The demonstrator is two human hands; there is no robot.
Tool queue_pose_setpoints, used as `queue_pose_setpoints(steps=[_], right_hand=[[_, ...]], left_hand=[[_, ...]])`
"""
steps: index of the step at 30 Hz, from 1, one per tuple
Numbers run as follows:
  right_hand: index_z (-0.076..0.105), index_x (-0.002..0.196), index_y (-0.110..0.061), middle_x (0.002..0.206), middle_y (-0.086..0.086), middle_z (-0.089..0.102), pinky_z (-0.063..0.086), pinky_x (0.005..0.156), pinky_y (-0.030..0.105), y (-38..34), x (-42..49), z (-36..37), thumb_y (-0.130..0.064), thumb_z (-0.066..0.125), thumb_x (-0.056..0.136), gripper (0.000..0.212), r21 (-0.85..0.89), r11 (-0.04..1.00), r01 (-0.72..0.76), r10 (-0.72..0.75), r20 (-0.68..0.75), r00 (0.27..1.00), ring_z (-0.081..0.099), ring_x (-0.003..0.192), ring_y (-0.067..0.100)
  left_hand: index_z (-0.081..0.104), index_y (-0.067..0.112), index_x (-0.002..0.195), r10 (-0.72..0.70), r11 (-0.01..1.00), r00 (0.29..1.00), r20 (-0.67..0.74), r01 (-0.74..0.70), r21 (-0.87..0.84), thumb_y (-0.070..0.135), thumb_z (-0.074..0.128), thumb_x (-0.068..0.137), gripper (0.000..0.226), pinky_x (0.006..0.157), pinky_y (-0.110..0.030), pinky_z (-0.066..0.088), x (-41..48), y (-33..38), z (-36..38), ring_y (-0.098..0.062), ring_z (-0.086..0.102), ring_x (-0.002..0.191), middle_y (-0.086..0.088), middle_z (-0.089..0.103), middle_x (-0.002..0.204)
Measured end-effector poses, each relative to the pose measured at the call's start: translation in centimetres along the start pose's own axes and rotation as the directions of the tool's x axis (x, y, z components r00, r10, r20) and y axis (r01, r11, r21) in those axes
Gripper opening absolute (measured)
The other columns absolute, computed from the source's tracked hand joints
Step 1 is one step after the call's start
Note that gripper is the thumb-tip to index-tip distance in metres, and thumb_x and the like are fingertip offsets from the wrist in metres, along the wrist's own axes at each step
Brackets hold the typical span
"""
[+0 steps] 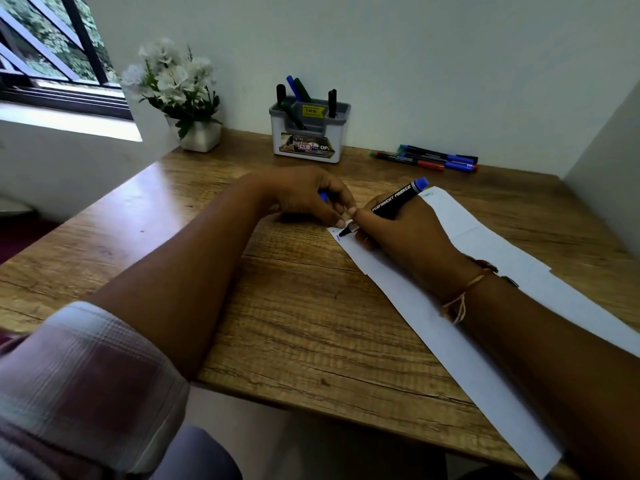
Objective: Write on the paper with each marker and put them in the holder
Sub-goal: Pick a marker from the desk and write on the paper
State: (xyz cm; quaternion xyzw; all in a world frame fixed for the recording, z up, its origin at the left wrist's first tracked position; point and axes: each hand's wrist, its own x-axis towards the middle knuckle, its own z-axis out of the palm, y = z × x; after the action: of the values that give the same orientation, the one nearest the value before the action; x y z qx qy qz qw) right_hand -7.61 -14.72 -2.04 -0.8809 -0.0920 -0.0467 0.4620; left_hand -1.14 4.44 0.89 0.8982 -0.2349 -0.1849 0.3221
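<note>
My right hand (408, 233) grips a black permanent marker with a blue end (398, 199), its tip touching the far left corner of the white paper (450, 327). A short blue stroke sits beside the tip. My left hand (311, 199) rests at the paper's corner, fingers curled round a blue marker cap (323, 196) that is mostly hidden. The white and grey holder (310, 133) stands at the back of the wooden desk with several markers in it. Several more markers (426, 158) lie on the desk to the holder's right.
A white pot of white flowers (180, 95) stands at the back left by the window (52, 57). A wall closes in on the right side. The desk's near edge (311, 403) runs under my forearms.
</note>
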Motion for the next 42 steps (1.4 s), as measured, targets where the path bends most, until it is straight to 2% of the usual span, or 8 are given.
queue_pose_setpoints(steps=[5, 12, 18, 21, 27, 36, 42], right_hand=[[0.071, 0.083, -0.006, 0.08, 0.012, 0.074, 0.057, 0.083, 0.049, -0.39, -0.16, 0.01, -0.033, 0.069, 0.09, 0.027, -0.013, 1.0, 0.023, -0.023, 0.022, 1.0, 0.071, 0.081, 0.026], [0.072, 0.082, -0.006, 0.076, 0.009, 0.074, 0.056, 0.076, 0.038, -0.46, -0.13, 0.04, -0.027, 0.068, 0.088, 0.022, -0.02, 1.0, 0.007, -0.007, 0.008, 1.0, 0.067, 0.071, 0.014], [0.072, 0.079, -0.013, 0.074, 0.003, 0.074, 0.06, 0.081, 0.044, -0.11, 0.09, -0.09, -0.032, 0.069, 0.087, 0.021, 0.016, 1.0, -0.019, 0.02, -0.043, 0.999, 0.072, 0.078, 0.018], [0.073, 0.078, -0.011, 0.073, 0.004, 0.074, 0.06, 0.081, 0.047, -0.2, 0.02, 0.05, -0.032, 0.069, 0.086, 0.023, -0.013, 1.0, -0.013, 0.013, -0.034, 0.999, 0.072, 0.077, 0.018], [0.071, 0.082, -0.003, 0.08, 0.014, 0.073, 0.056, 0.081, 0.051, -0.51, -0.03, -0.09, -0.027, 0.068, 0.086, 0.024, -0.016, 1.0, 0.002, -0.002, -0.003, 1.0, 0.07, 0.082, 0.026], [0.071, 0.084, -0.003, 0.082, 0.015, 0.073, 0.058, 0.082, 0.054, -0.44, -0.02, -0.03, -0.031, 0.068, 0.085, 0.028, -0.023, 1.0, 0.0, -0.001, -0.027, 1.0, 0.07, 0.084, 0.029], [0.073, 0.083, -0.006, 0.078, 0.01, 0.074, 0.06, 0.082, 0.051, -0.3, 0.17, -0.14, -0.028, 0.068, 0.086, 0.022, -0.005, 1.0, -0.027, 0.027, -0.044, 0.999, 0.072, 0.082, 0.025]], left_hand=[[0.07, 0.029, 0.111, -0.006, 1.0, 1.0, 0.015, 0.005, 0.013, 0.021, 0.076, 0.079, 0.034, 0.09, -0.029, 0.045, 0.0, 0.12, -0.01, -0.009, 0.058, 0.1, 0.002, 0.066, 0.115], [0.069, 0.026, 0.112, -0.016, 1.0, 0.999, 0.029, 0.016, -0.003, 0.019, 0.075, 0.079, 0.034, 0.088, -0.028, 0.047, -0.04, 0.15, 0.08, -0.009, 0.059, 0.094, -0.001, 0.066, 0.114], [0.071, 0.03, 0.106, -0.008, 1.0, 1.0, 0.006, 0.008, -0.03, 0.018, 0.077, 0.08, 0.029, 0.085, -0.024, 0.047, -0.09, -0.02, 0.12, -0.007, 0.059, 0.092, -0.001, 0.066, 0.111], [0.071, 0.031, 0.105, -0.008, 1.0, 1.0, 0.006, 0.008, -0.027, 0.018, 0.077, 0.079, 0.029, 0.085, -0.026, 0.048, -0.09, 0.0, 0.12, -0.008, 0.059, 0.093, -0.001, 0.065, 0.112], [0.07, 0.026, 0.109, -0.015, 1.0, 1.0, 0.014, 0.015, -0.023, 0.017, 0.076, 0.079, 0.032, 0.09, -0.029, 0.048, -0.16, 0.19, 0.07, -0.011, 0.06, 0.096, -0.003, 0.066, 0.113], [0.071, 0.027, 0.108, -0.016, 1.0, 1.0, 0.009, 0.016, -0.025, 0.017, 0.077, 0.079, 0.032, 0.091, -0.031, 0.048, -0.11, 0.1, 0.11, -0.009, 0.06, 0.094, -0.002, 0.066, 0.111], [0.07, 0.028, 0.108, -0.017, 0.999, 1.0, 0.017, 0.018, -0.037, 0.016, 0.077, 0.079, 0.032, 0.086, -0.024, 0.048, -0.03, 0.11, 0.08, -0.005, 0.059, 0.092, 0.0, 0.066, 0.111]])
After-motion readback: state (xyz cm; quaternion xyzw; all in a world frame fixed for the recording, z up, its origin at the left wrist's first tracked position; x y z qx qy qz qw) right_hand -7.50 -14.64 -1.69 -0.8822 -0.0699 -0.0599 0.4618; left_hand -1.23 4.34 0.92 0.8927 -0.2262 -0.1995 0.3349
